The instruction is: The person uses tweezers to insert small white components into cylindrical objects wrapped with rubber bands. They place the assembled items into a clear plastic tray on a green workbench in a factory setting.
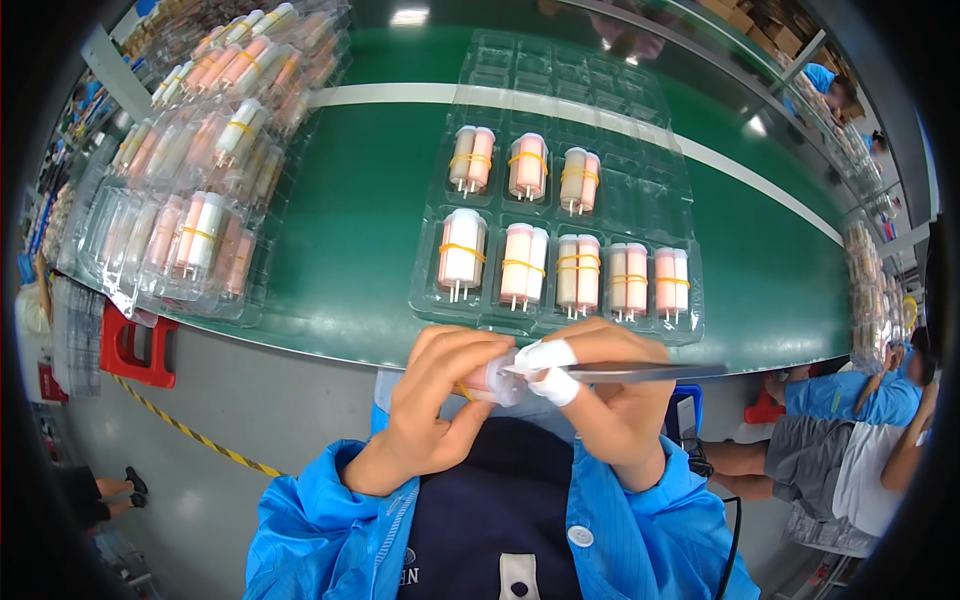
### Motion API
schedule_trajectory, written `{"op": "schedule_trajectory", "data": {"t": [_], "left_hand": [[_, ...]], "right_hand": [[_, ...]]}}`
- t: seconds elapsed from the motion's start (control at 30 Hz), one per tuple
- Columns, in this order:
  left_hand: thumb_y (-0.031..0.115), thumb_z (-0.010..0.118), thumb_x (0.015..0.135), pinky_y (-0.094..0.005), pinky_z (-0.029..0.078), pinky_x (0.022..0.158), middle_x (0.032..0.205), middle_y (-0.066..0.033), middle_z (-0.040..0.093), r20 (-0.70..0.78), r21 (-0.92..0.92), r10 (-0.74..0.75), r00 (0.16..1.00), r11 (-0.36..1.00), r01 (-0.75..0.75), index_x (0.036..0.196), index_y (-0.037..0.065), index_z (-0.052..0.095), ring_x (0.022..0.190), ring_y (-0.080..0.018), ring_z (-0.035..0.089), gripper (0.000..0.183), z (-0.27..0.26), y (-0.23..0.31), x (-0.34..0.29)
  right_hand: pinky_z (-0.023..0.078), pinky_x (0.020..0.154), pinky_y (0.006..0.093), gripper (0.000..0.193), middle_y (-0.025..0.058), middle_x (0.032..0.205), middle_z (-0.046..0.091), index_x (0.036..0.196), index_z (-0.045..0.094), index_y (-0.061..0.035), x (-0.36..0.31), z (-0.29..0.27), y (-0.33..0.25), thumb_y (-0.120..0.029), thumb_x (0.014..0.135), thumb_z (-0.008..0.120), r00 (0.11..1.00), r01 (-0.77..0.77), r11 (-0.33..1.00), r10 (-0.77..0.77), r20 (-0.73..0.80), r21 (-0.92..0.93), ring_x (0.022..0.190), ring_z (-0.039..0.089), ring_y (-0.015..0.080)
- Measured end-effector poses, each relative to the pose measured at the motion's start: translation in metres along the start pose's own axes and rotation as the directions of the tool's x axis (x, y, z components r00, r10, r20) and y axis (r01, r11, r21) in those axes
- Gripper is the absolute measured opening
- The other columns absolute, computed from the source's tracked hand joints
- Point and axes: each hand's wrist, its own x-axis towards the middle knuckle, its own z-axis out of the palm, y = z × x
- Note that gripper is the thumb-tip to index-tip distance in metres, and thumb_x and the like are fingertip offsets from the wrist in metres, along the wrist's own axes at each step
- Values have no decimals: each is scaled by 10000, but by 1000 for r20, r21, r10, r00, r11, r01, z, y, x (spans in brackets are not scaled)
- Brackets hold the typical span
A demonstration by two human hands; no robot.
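"Head view: what is the left hand (430, 405) doing?"

"Its fingers are clamped around a bundle of pink cylinders (497, 381), yellow-banded with a translucent round end, held before the chest near the front edge of the glossy green tabletop (370, 200)."

"And the right hand (622, 405)?"

"Thumb and forefinger, tipped in white wrapping (558, 386), pinch a slim silver metal tool (655, 374) at the bundle's end; whether tool and bundle touch, I can't tell."

"What's around?"

"Beyond the hands, a clear plastic compartment tray (655, 200) holds eight yellow-banded pink-and-white bundles (523, 263): five in the near row, three behind. Stacked clear plastic trays (128, 288) stand at left."
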Motion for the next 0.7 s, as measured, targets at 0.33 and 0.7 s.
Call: {"op": "schedule_trajectory", "data": {"t": [0.33, 0.7], "left_hand": [[24, 650, 811, -376, 429, 941, 1182, -219, 519, 52, -597, -182, 982, 783, 177, 1199, -11, 421, 1105, -252, 528, 452, 3, -2, -6], [97, 550, 902, -397, 359, 1033, 1374, -236, 393, 218, -665, -149, 964, 700, 259, 1304, 16, 318, 1273, -257, 408, 472, -2, -4, -5]], "right_hand": [[512, 687, 278, 165, 154, 875, 653, 944, 643, 49, -8, 4, -1, 20, 786, 678, 990, -22, 990, 41, -134, 139, 792, 643, 178], [535, 682, 298, 184, 178, 891, 660, 938, 645, 47, -8, 5, -7, 7, 768, 699, 996, 15, 995, -7, -86, 100, 806, 660, 202]]}}
